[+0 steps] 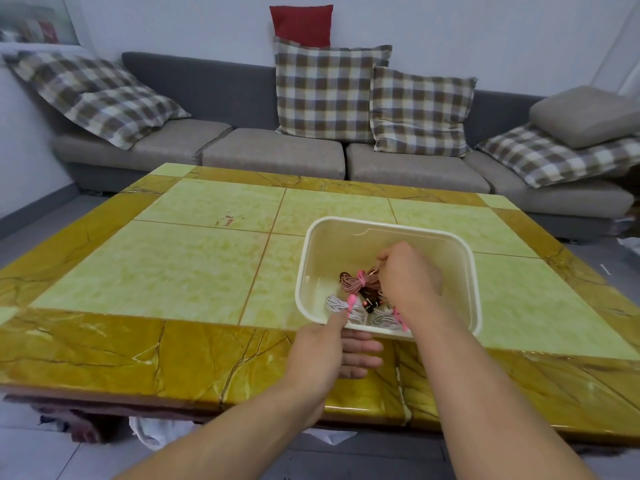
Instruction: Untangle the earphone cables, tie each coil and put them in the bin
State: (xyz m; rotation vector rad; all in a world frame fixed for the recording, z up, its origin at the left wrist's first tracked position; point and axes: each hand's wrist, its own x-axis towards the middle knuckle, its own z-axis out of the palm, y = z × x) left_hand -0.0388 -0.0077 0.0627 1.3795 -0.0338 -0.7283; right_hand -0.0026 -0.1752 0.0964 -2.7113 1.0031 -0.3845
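Inside the bin (pixel 450 244), right hand (pixel 408 275) pinches the pink coil (pixel 356 282); left hand (pixel 325 344) grips the bin's near rim, thumb over it.

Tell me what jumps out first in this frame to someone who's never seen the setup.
The cream bin near the table's front edge draws the eye: the right hand reaches inside onto a pink-tied cable coil, while the left hand grips the near rim. Around it, the glossy yellow-green tiled table fills the view, with a grey sofa and checked cushions behind.
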